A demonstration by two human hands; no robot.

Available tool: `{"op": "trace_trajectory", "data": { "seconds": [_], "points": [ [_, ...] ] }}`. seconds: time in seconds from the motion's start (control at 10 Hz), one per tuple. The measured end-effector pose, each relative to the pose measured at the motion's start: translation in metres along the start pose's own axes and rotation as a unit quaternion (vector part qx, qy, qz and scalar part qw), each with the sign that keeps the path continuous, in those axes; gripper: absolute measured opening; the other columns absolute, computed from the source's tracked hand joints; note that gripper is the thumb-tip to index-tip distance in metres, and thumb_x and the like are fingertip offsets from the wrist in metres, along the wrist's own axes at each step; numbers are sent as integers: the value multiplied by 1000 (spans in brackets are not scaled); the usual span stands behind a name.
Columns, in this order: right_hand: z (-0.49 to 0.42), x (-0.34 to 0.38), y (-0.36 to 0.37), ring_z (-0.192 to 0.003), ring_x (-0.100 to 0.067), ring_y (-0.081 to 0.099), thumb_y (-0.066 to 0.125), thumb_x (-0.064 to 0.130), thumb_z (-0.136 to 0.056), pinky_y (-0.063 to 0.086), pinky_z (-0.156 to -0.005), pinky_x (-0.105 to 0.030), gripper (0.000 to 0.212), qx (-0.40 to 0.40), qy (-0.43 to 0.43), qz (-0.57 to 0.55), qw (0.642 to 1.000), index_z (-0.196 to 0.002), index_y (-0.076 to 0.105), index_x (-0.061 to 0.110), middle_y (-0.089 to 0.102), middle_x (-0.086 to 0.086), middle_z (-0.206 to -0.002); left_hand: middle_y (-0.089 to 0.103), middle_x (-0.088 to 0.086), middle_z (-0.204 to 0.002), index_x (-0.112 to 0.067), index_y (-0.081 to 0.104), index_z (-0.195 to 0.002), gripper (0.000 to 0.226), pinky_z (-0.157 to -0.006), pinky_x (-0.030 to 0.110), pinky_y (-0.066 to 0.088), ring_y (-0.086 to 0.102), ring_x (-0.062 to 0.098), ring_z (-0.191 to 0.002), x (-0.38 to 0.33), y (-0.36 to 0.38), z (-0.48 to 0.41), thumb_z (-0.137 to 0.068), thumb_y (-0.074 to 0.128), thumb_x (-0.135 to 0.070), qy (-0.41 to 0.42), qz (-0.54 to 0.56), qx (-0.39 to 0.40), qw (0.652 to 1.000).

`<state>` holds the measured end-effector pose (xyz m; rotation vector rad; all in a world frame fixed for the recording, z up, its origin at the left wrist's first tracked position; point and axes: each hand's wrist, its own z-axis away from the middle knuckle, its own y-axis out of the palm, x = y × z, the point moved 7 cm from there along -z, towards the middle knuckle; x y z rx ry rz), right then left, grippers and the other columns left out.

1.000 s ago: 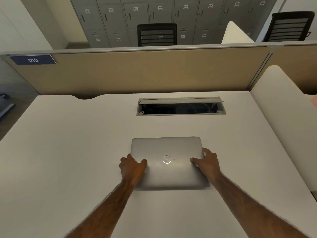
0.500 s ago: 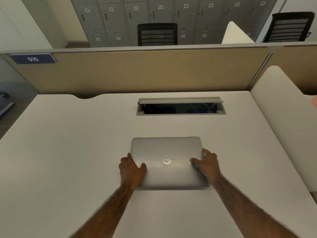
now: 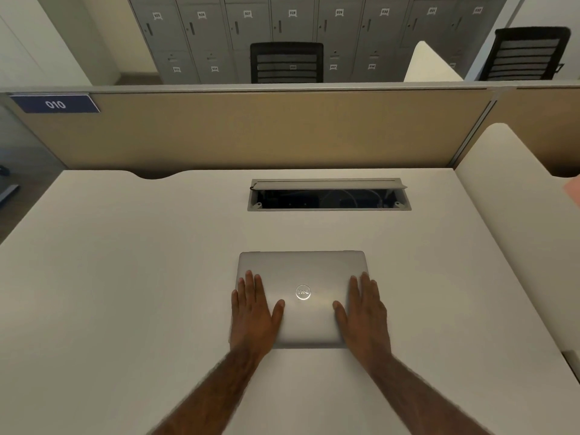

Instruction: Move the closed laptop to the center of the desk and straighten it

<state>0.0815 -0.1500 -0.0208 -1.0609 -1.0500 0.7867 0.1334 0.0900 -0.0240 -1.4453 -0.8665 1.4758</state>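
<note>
A closed silver laptop with a round logo on its lid lies flat on the white desk, near the desk's middle, its edges parallel to the desk's front edge. My left hand rests flat, palm down, on the lid's left side, fingers stretched forward and partly over the left edge. My right hand lies flat on the lid's right side in the same way. Neither hand grips the laptop. The lid's near corners are hidden under my hands.
An open cable tray is sunk into the desk just beyond the laptop. A tan partition with a blue "010" label closes the far edge. A white divider borders the right side. Chairs and lockers stand beyond.
Both hands have let go of the laptop's side edges and now lie flat with straight fingers on the lid. The laptop has stayed in the same spot.
</note>
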Motion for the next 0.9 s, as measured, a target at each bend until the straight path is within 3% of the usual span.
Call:
{"op": "trace_trajectory", "data": {
  "seconds": [0.1, 0.3, 0.4, 0.5, 0.6, 0.7, 0.8, 0.9],
  "points": [
    [5, 3, 3, -163, -39, 21, 20, 55, -102, 32, -125, -52, 79, -5, -20, 38, 999, -165, 29, 8, 20, -15, -176, -13, 8, -169, -11, -6, -160, 84, -127, 40, -4, -14, 26, -156, 3, 9, 2, -99, 22, -61, 13, -35, -2, 999],
    [10, 8, -1, -151, -42, 45, 26, 51, -100, 45, -115, -60, 77, -34, -19, 56, 998, -155, 49, 2, 44, -21, -165, -14, 8, -168, -12, -9, -159, 84, -127, 39, -4, -14, 25, -156, 5, 14, 3, -97, 17, -63, 18, -57, -17, 998],
    [12, 8, -2, -149, -41, 48, 6, 56, -105, 45, -115, -60, 86, -37, -17, 60, 997, -152, 53, 2, 48, -21, -162, -17, 5, -168, -13, -11, -159, 85, -127, 38, -7, -16, 22, -156, 5, 15, 4, -95, 12, -64, 20, -60, -22, 998],
    [10, 8, 1, -153, -39, 44, -10, 63, -99, 29, -126, -52, 101, -34, -28, 55, 998, -154, 51, 3, 45, -20, -164, -9, 7, -169, -10, -3, -159, 87, -124, 36, -9, -12, 20, -156, 3, 13, 7, -94, 11, -66, 16, -70, -12, 997],
    [0, 15, -7, -151, -38, 44, 0, 63, -103, 11, -123, -43, 97, -61, -60, 59, 995, -145, 61, 2, 55, -21, -156, 12, 11, -168, -5, 15, -158, 87, -122, 34, -7, -6, 18, -156, -5, 5, 4, -95, 24, -64, 55, -71, -18, 996],
    [-20, 28, -32, -163, -27, 3, 7, 63, -104, 3, -122, -41, 90, -111, -93, 64, 987, -144, 63, 5, 58, -20, -153, 23, 12, -162, -2, 29, -152, 84, -120, 35, 1, -18, 12, -153, -20, -17, -10, -93, 36, -61, 88, -79, -39, 992],
    [-45, 40, -64, -163, -20, -23, 12, 65, -102, 3, -123, -44, 86, -182, -131, 82, 971, -146, 61, 9, 56, -18, -155, 9, 9, -167, -7, 13, -156, 89, -120, 37, -1, -24, 12, -151, -40, -49, -39, -93, 14, -71, 110, -85, -46, 989],
    [-70, 52, -111, -159, -29, 2, 17, 65, -103, 3, -123, -48, 84, -219, -152, 91, 959, -147, 61, 9, 53, -19, -158, -26, 0, -166, -18, -19, -156, 93, -123, 39, -12, -35, 13, -148, -62, -89, -71, -86, -7, -78, 112, -98, -64, 987]
  ]
}}
